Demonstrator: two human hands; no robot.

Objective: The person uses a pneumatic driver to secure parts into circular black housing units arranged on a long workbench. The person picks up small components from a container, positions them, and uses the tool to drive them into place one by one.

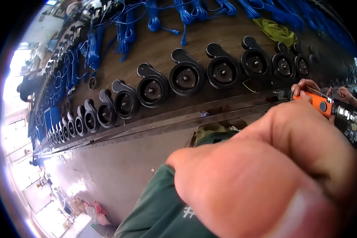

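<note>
Very close to the lens, my left hand (pixel 246 174) fills the lower right. Its thumb is bent toward a curled finger, and whatever they may pinch is hidden or out of the picture. Behind it at the right, what looks like my right hand (pixel 305 88) closes around the front of an orange and black power screwdriver (pixel 319 104). The bit (pixel 279 93) points left, over the near side of the workbench. My left hand hides the forearm. Nearest the bit are round black wheel-like housings (pixel 256 63), each with a short rounded arm and a metal stud in the middle.
A long row of these housings (pixel 125 104) follows the bench edge (pixel 162 126) to the far left. Bundles of blue cable (pixel 152 18) lie along the back. A yellow-green cloth (pixel 275 31) rests behind the row. Another person's hand (pixel 346 95) appears at the far right.
</note>
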